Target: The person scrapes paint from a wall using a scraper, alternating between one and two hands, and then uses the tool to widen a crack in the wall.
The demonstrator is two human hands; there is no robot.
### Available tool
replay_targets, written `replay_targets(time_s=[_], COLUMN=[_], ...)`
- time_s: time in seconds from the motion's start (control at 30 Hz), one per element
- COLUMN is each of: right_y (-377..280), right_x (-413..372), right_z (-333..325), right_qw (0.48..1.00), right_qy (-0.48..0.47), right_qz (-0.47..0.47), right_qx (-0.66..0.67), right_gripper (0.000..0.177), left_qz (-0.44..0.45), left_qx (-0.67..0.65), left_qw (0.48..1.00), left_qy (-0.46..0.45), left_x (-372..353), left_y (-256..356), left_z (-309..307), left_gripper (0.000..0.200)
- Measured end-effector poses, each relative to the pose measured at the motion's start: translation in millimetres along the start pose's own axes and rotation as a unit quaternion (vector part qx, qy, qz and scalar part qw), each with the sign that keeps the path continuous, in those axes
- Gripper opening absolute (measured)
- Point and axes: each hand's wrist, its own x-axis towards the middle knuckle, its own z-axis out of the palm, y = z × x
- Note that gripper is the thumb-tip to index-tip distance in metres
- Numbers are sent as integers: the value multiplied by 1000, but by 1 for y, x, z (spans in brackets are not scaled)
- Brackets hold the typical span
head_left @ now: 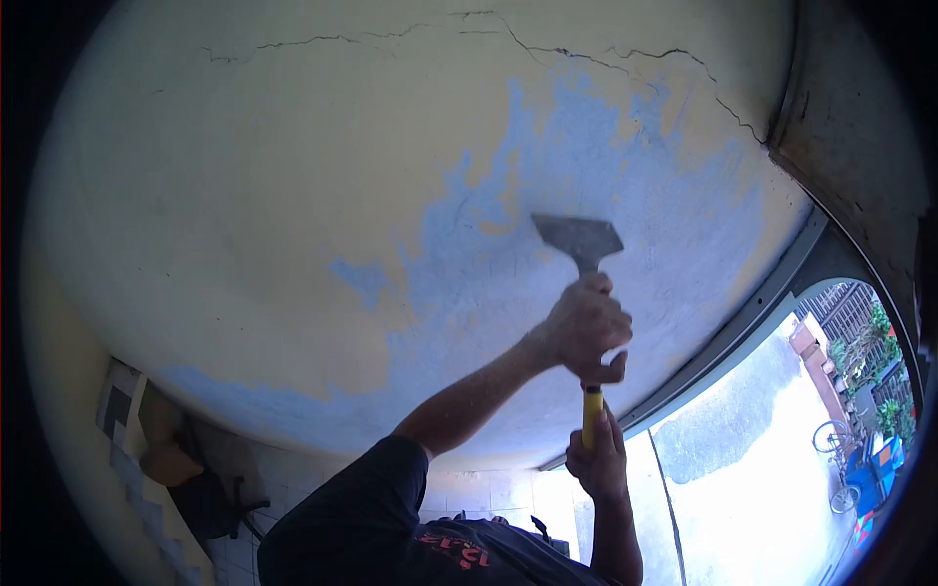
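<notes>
A wide-bladed scraper (578, 234) is against or close to the wall (293, 195), over a light blue patch (469, 264) where the cream paint is gone. My left hand (588, 327) is closed around the scraper's shaft just below the blade. Lower down, my right hand (598, 457) wraps round its yellow handle (592, 415). The blade looks slightly blurred, and whether its edge touches the wall cannot be made out.
Dark cracks (562, 51) run across the top of the wall. A dark frame edge (752, 313) borders it at the right, with a bright opening, a bicycle (842, 498) and plants beyond. At the lower left are a dark chair (210, 498) and a stepped edge.
</notes>
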Motion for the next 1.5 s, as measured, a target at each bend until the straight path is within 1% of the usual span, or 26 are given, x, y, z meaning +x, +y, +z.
replay_targets(time_s=[0.03, 0.07, 0.1, 0.2, 0.27, 0.3, 0.4, 0.5, 0.53, 0.57, 0.6, 0.67, 0.73, 0.77, 0.83, 0.93, 1.03, 1.07, 1.1, 1.17, 1.2, 1.3, 1.33, 1.37, 1.43, 1.5], right_y=[7, 16, 21, 24, 14, 5, -6, -4, 2, 6, 9, 12, 2, -4, -11, 1, 9, 11, 5, -6, -5, -7, -6, -4, -1, -6], right_x=[-2, -5, -5, 5, 7, 7, -1, -10, -16, -17, -13, 2, 5, 4, 0, -13, -5, 1, 1, -1, -3, -13, -12, -5, 3, -2], right_z=[-3, -8, -11, -16, -14, -7, 1, 2, -2, -4, -5, -13, -9, -6, 0, -5, -2, -7, -8, -5, -6, -1, 1, -2, -5, 3], right_qw=[1000, 1000, 999, 999, 999, 998, 998, 999, 999, 999, 999, 999, 998, 998, 999, 999, 998, 999, 999, 998, 998, 998, 999, 999, 996, 997], right_qy=[-5, 12, 30, 36, 35, 37, 52, 23, 29, 36, 40, 44, 52, 36, 34, 24, 63, 46, 46, 33, 47, 28, 35, 35, 56, 62], right_qz=[-4, 14, 34, 6, -16, -20, -20, -35, -18, 0, 26, 7, -9, -22, -23, -20, 25, 3, 7, -16, -4, -10, 10, 7, -16, 0], right_qx=[-1, 9, 19, -1, -37, -40, -22, -32, -26, -21, 16, -4, -30, -37, -23, -32, 11, -17, -19, -41, -44, -53, -7, -6, -66, -50], right_gripper=[45, 44, 44, 44, 44, 43, 45, 48, 49, 51, 51, 50, 48, 48, 48, 48, 48, 48, 48, 48, 49, 49, 50, 50, 51, 51], left_qz=[-4, -16, -16, -29, 1, -3, 5, 3, 6, -13, -16, -22, 1, 5, -1, -8, -24, -20, -25, -14, -10, -18, -14, -14, -23, -11], left_qx=[1, -14, -26, -37, -11, -17, -26, -32, -26, -38, -39, -45, -17, -2, -25, -32, -46, -39, -40, -21, -31, -42, -39, -27, -23, -17], left_qw=[1000, 999, 999, 998, 1000, 1000, 1000, 999, 1000, 999, 999, 999, 1000, 1000, 1000, 999, 999, 999, 999, 1000, 999, 999, 999, 999, 999, 1000], left_qy=[-10, -42, -40, -35, -12, -15, 16, 19, 5, -13, -13, -13, -6, -11, 17, 6, -11, -6, -5, 13, 31, 22, 24, 10, -6, 2], left_x=[-9, -20, -22, -18, -5, -1, 14, 4, -2, -9, -9, -8, 4, 9, 15, 2, -7, -7, -2, 6, 7, 0, 0, 0, 0, 6], left_y=[8, 10, 12, 7, 1, 0, -5, 8, 14, 14, 10, 6, -1, -3, -1, 11, 9, 5, 2, 1, 2, 9, 5, 2, 5, -1], left_z=[6, 16, 15, 16, 13, 9, 0, 9, 10, 17, 15, 17, 13, 10, 2, 10, 10, 12, 11, 7, 6, 10, 11, 13, 12, 7], left_gripper=[26, 26, 26, 26, 26, 26, 26, 24, 23, 23, 24, 25, 25, 25, 25, 24, 24, 24, 24, 23, 23, 25, 25, 25, 26, 25])
